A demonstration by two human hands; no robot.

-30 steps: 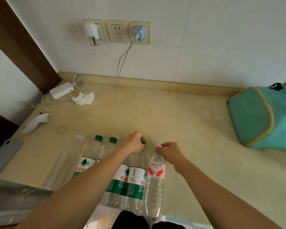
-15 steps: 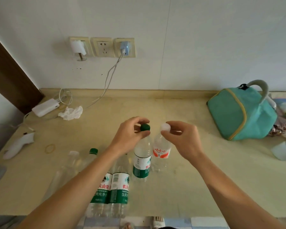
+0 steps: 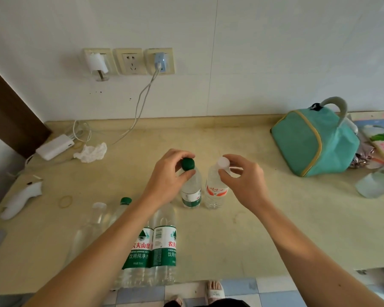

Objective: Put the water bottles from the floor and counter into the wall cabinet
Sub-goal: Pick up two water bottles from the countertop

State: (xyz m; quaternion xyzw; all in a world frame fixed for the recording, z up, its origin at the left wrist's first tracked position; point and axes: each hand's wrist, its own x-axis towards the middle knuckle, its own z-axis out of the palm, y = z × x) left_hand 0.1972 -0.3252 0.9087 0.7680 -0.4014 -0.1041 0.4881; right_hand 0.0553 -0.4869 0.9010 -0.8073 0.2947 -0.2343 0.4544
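My left hand (image 3: 167, 176) pinches the green cap of a green-labelled water bottle (image 3: 191, 192), held upright above the beige counter (image 3: 275, 218). Right beside it, my right hand (image 3: 244, 180) pinches the white cap of a red-labelled water bottle (image 3: 215, 191), also upright. Three more bottles stay near the counter's front edge, partly behind my left forearm: two green-labelled ones (image 3: 164, 247) and a clear one with a white cap (image 3: 91, 227). The wall cabinet is out of view.
A teal bag (image 3: 313, 140) sits at the back right with packets and a clear cup (image 3: 374, 185) beside it. At the left lie a white power brick (image 3: 54, 147), crumpled tissue (image 3: 90, 152), a white handheld device (image 3: 20, 201) and a rubber band (image 3: 65, 200). Wall sockets (image 3: 129, 61) with a cable hang above.
Both hands have lifted their bottles from the row at the front edge and carried them up and away from me. The view has tilted upward.
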